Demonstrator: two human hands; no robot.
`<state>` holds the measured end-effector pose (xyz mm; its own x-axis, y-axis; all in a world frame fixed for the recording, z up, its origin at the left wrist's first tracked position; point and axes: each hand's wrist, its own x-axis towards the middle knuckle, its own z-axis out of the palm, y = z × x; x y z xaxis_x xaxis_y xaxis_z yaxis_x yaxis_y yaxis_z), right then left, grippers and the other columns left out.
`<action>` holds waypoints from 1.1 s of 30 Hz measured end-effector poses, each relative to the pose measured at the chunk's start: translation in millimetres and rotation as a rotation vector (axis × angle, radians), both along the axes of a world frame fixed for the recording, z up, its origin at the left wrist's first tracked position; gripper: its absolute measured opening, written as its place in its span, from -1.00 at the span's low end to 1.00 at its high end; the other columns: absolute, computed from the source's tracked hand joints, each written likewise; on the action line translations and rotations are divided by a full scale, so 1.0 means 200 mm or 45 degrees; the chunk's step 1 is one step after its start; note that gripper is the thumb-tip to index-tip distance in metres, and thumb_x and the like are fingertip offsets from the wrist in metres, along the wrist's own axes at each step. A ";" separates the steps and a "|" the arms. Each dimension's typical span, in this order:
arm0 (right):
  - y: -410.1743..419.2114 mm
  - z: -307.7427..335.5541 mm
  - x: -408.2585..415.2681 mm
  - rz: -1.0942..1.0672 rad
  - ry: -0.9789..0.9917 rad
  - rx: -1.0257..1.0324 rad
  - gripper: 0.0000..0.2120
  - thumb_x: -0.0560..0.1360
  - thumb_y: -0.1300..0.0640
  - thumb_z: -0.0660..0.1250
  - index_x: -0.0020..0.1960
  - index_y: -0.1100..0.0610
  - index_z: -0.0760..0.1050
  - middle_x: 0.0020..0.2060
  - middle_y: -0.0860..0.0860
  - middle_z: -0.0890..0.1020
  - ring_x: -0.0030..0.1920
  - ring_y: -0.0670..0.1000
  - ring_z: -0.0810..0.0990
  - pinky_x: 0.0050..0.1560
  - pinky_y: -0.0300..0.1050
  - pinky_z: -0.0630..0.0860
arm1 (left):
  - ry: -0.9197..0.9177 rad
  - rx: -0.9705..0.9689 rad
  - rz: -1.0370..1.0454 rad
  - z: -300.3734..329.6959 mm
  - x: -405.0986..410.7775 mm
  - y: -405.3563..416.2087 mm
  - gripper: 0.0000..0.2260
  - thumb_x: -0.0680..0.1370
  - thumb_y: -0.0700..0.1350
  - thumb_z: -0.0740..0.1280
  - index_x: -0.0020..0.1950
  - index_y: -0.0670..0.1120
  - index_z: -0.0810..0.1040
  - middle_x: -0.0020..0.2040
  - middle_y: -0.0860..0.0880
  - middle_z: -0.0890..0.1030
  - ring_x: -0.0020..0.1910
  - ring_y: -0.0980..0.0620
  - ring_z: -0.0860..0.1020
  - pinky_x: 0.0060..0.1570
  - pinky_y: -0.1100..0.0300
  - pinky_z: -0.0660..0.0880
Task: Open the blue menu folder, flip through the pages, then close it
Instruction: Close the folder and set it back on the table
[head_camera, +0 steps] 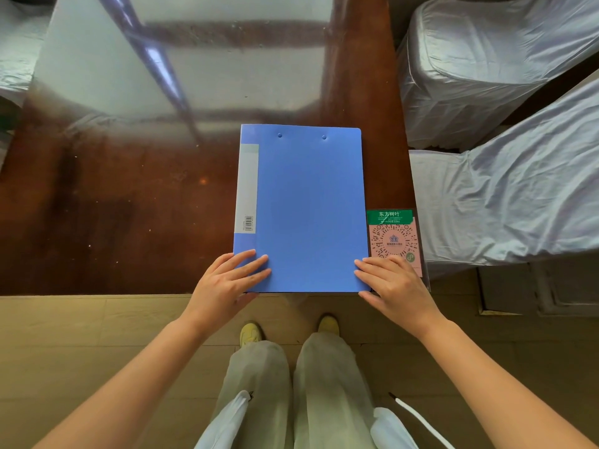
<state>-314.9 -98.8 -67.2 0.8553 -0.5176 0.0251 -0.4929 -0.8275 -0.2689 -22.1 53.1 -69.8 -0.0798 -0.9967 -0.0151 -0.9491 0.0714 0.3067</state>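
Glossy brown table point(129, 205): one closed blue folder point(308, 205), left hand point(227, 280), right hand point(395, 283) flat on near corners, grasping nothing.

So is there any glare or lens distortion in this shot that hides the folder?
Head view: strong window glare washes out the far tabletop, but the blue folder is evenly lit and sharp; wide-angle bending curves the table's near edge and stretches the forearms; both the left hand and right hand are in focus.

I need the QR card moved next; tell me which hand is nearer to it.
Right. The right hand lies over the QR card's lower edge, at the folder's right corner. The left hand rests across the folder, on its left corner.
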 end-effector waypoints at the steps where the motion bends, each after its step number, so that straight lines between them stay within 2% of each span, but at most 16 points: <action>1: 0.00 0.00 0.00 0.003 -0.002 -0.001 -0.58 0.24 0.16 0.58 0.07 0.20 0.61 0.06 0.10 0.69 0.10 0.09 0.63 0.14 0.07 0.50 | -0.003 0.007 -0.013 0.00 0.01 0.00 -0.49 0.26 -0.11 0.58 0.19 -0.04 0.58 0.21 -0.07 0.61 0.22 -0.16 0.53 0.16 -0.14 0.46; 11: 0.00 -0.01 0.00 0.007 -0.021 -0.014 -0.60 0.24 0.18 0.58 0.06 0.21 0.62 0.04 0.12 0.69 0.09 0.10 0.64 0.11 0.07 0.50 | -0.009 0.032 -0.025 0.00 0.01 -0.01 -0.50 0.28 -0.09 0.57 0.20 -0.04 0.57 0.22 -0.05 0.60 0.23 -0.15 0.52 0.19 -0.11 0.43; 16: 0.00 0.00 0.00 -0.005 -0.015 -0.021 -0.59 0.24 0.17 0.58 0.06 0.20 0.61 0.04 0.11 0.69 0.08 0.11 0.64 0.12 0.08 0.49 | 0.063 0.011 0.022 0.01 0.00 0.02 -0.42 0.29 -0.14 0.57 0.27 -0.14 0.50 0.31 -0.19 0.50 0.33 -0.23 0.40 0.26 -0.19 0.32; 22: -0.01 0.01 0.01 0.010 0.014 -0.076 -0.59 0.23 0.14 0.59 0.05 0.17 0.62 0.03 0.09 0.70 0.08 0.13 0.64 0.09 0.15 0.48 | 0.155 0.027 0.179 0.03 0.04 0.07 -0.43 0.26 -0.24 0.58 0.24 -0.19 0.52 0.32 -0.30 0.46 0.31 -0.28 0.41 0.13 -0.20 0.47; 33: -0.02 0.01 0.01 0.022 0.001 -0.068 -0.62 0.24 0.14 0.58 0.02 0.17 0.63 0.01 0.08 0.70 0.04 0.10 0.65 0.07 0.13 0.48 | 0.128 0.033 0.169 0.01 0.04 0.09 -0.47 0.24 -0.24 0.58 0.19 -0.15 0.57 0.26 -0.26 0.53 0.26 -0.27 0.47 0.06 -0.20 0.48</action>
